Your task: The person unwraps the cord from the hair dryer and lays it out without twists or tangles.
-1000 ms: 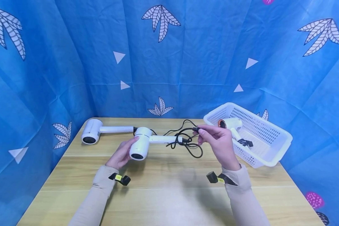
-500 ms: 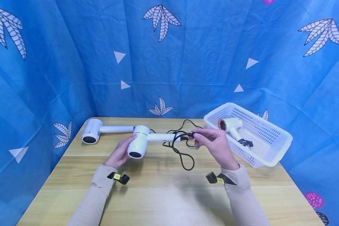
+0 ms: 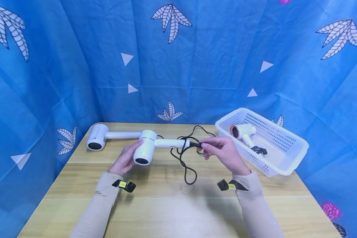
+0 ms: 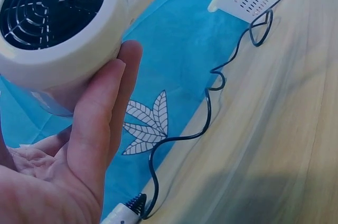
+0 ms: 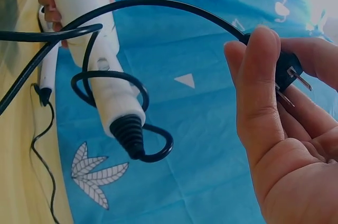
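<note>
My left hand (image 3: 125, 159) grips a white hair dryer (image 3: 145, 148) by its barrel, raised over the table. In the left wrist view, fingers (image 4: 97, 110) press against the barrel below its black grille. The dryer's handle (image 5: 113, 97) points right and ends in a black ribbed sleeve (image 5: 127, 133). Between thumb and fingers, my right hand (image 3: 226, 153) pinches a black two-pin plug (image 5: 288, 71), close to that handle end in the head view. The plug's black cord (image 5: 158, 3) loops about the handle, and one slack loop hangs below it.
A second white hair dryer (image 3: 97, 137) lies at the table's back left, its thin black cord (image 4: 208, 108) trailing right. At the right stands a white perforated basket (image 3: 297, 150) holding another hair dryer (image 3: 241, 130) with bundled cord. A blue curtain (image 3: 202, 66) encloses the wooden table (image 3: 172, 211).
My right hand has moved left and slightly down with the plug, nearer the handle end. The slack cord loop has shifted left and hangs lower. My left hand has drifted slightly left with the dryer.
</note>
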Motion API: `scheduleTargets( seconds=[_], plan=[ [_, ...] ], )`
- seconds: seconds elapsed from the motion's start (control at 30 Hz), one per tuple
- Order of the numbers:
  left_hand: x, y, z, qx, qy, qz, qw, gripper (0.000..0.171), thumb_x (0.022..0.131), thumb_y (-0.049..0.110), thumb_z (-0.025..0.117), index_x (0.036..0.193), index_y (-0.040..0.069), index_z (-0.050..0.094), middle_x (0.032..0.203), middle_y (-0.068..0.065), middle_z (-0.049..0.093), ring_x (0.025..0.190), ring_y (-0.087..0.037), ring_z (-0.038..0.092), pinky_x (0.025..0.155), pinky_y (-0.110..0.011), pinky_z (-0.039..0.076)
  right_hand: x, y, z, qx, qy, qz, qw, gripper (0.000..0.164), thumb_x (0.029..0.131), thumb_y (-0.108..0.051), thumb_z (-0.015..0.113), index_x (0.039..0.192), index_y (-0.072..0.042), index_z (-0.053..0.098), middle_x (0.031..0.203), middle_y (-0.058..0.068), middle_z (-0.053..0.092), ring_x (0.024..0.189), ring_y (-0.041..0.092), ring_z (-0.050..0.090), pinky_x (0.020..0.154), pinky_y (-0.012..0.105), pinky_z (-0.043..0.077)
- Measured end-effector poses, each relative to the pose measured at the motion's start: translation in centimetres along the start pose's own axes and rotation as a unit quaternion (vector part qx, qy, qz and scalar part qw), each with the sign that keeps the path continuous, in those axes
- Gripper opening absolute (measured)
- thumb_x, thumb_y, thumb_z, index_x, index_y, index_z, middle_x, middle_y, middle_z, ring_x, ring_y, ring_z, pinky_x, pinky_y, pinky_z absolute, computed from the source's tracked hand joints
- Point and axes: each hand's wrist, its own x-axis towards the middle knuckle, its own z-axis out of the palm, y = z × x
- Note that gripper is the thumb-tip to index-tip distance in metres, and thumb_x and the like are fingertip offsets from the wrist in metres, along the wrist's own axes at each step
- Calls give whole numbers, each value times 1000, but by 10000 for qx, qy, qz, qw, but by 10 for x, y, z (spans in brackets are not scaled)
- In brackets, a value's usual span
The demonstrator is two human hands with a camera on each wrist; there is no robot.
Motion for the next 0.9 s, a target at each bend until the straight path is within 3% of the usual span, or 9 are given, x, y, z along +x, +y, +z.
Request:
scheduleTargets(
  seconds=[0.17,0.4,0.63,0.9],
  plan=[
    [0,1,0,42,93,10,9999,59,103,47,58,139,2,46,99,7,71,87,-5,70,67,-15,56,4,8,-4,-9,-37,187,9998,27,99,-13,69,119,6,72,102,22,78,73,14,72,71,32,64],
    [-2,5,1,69,137,14,9999,62,103,48,58,140,0,44,101,6,70,89,-6,70,70,-16,57,8,18,-9,-15,-97,475,9988,31,101,-14,67,121,9,69,98,4,82,74,15,72,72,30,63],
    [-4,8,1,14,169,52,9998,59,104,48,57,138,2,45,101,6,68,89,-6,68,71,-18,58,12,27,-13,54,-27,740,9972,32,100,-14,67,123,9,68,109,29,75,76,16,73,72,30,63],
    [-8,12,0,-67,136,91,9998,59,103,50,58,139,5,45,103,7,68,92,-5,67,73,-17,58,15,34,-16,263,63,874,9958,35,100,-10,66,126,13,64,108,26,76,75,11,73,73,29,64]
  ],
)
